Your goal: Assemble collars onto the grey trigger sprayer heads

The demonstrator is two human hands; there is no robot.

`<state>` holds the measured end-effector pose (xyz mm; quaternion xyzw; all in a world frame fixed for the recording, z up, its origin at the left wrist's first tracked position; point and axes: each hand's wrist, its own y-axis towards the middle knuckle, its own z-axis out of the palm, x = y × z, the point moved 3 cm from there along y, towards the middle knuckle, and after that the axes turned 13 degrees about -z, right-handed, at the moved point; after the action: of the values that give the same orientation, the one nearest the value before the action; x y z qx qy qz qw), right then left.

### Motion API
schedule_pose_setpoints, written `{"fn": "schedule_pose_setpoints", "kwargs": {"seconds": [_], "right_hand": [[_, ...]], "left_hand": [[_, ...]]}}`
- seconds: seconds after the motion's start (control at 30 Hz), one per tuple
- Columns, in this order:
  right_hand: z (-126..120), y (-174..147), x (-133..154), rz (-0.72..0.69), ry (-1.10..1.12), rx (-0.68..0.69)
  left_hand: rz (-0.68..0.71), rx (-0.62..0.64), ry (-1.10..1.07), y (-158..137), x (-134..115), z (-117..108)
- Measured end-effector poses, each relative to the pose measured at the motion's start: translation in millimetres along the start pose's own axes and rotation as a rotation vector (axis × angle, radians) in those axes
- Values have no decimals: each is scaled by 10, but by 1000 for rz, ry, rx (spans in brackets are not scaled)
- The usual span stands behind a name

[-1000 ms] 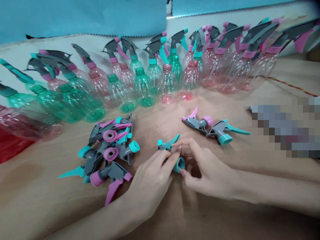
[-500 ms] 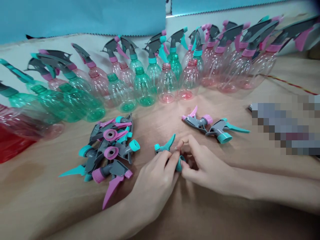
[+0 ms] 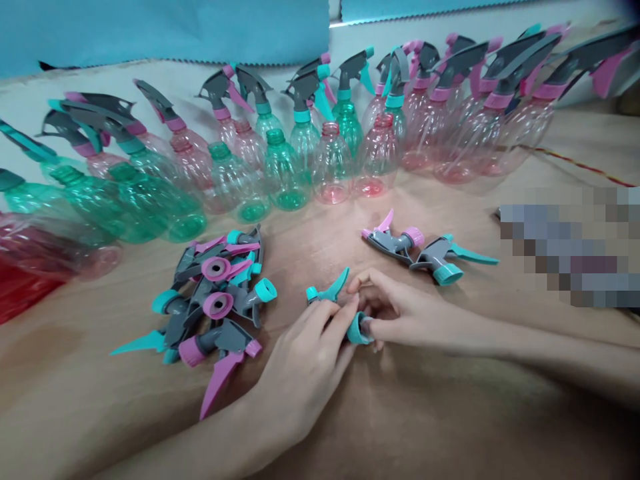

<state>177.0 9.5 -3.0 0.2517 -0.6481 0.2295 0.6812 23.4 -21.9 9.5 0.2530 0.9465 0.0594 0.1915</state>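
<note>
Low over the table's middle, my left hand (image 3: 310, 353) is closed around a grey spray trigger head (image 3: 358, 328) with a teal collar and teal lever. Its teal nozzle and lever stick out beyond my fingers; most of the grey body is hidden. At the collar's mouth, my right hand (image 3: 400, 310) has its fingers curled, the thumb at the opening. Whether those fingers pinch a small part inside is too hidden to tell. Left of my hands lies a pile of trigger heads (image 3: 220, 305) with pink or teal collars. Two more trigger heads (image 3: 400, 243) rest beyond my right hand.
Uncapped green bottles (image 3: 289, 175) and pink bottles (image 3: 332, 163) stand across the back. Behind and beside them are bottles with spray heads fitted (image 3: 440, 100). A red item (image 3: 25, 290) lies at the left edge. A blurred-out object (image 3: 570, 247) and a twisted cord (image 3: 580, 163) are at the right.
My right thumb and fingers have shifted at the teal collar, and more of its rim shows. The left hand keeps its hold on the trigger head. The whole view has shifted slightly.
</note>
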Motion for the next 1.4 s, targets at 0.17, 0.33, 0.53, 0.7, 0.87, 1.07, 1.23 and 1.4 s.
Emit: {"fn": "schedule_pose_setpoints", "kwargs": {"seconds": [0.17, 0.33, 0.53, 0.7, 0.87, 1.07, 1.23, 1.4], "right_hand": [[-199, 26, 76, 221, -86, 95], [-309, 16, 189, 232, -64, 92], [-270, -55, 478, 12, -209, 88], [-100, -110, 588, -214, -495, 44], [-87, -174, 583, -460, -754, 80], [-110, -202, 665, -438, -851, 239], [-40, -268, 780, -518, -914, 193], [-25, -284, 746, -496, -956, 181]], "left_hand": [[8, -3, -48, -6, 20, 19], [24, -9, -119, -14, 4, 21], [-113, 52, -371, -9, 28, -29], [-136, 104, -492, 0, 22, -46], [-132, 135, -519, 25, 9, -58], [-108, 170, -475, 32, -11, -61], [-118, 168, -459, 16, -14, -69], [-73, 133, -466, 17, -7, -62]]}}
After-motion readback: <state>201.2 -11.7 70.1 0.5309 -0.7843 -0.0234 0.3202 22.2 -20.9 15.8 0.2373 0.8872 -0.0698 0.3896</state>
